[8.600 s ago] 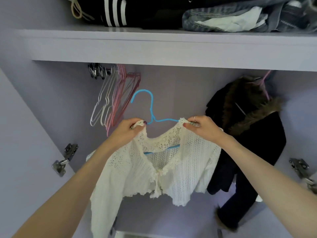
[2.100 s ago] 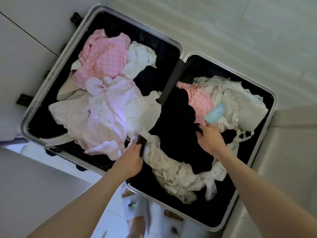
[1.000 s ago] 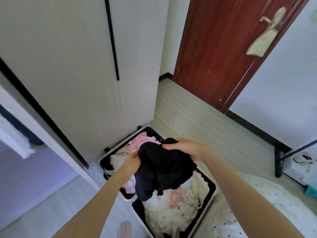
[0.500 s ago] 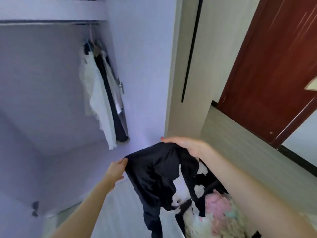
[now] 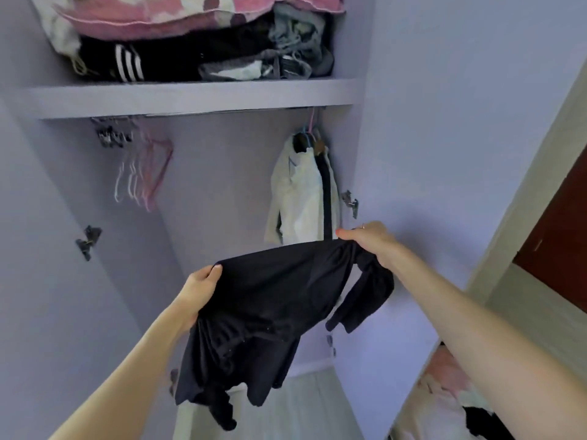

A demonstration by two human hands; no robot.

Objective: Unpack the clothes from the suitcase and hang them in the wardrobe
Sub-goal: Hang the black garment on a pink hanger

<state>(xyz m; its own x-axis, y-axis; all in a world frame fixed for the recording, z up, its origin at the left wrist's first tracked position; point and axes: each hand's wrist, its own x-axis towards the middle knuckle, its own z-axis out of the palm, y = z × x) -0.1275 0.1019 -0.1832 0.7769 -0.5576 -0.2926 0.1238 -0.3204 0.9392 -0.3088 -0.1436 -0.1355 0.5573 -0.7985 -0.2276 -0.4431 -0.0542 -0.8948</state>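
A black garment (image 5: 273, 300) hangs stretched between my two hands in front of the open wardrobe. My left hand (image 5: 200, 290) grips its left edge and my right hand (image 5: 370, 241) grips its right edge, higher up. A sleeve dangles below my right wrist. Empty pink and white hangers (image 5: 144, 173) hang at the left end of the rail (image 5: 222, 112). A white garment (image 5: 301, 198) and a dark one hang at the right end. A corner of the suitcase's clothes (image 5: 451, 376), pink and black, shows at the lower right.
The shelf (image 5: 190, 95) above the rail carries folded clothes and a pink blanket. The open wardrobe door (image 5: 444, 154) stands right of my right hand. Hinges (image 5: 87, 241) sit on the left wall. A dark red door (image 5: 559, 249) is at the far right.
I lifted the black garment out of the suitcase and turned to the wardrobe. It is now spread wider between my hands, and my view faces the rail and shelf.
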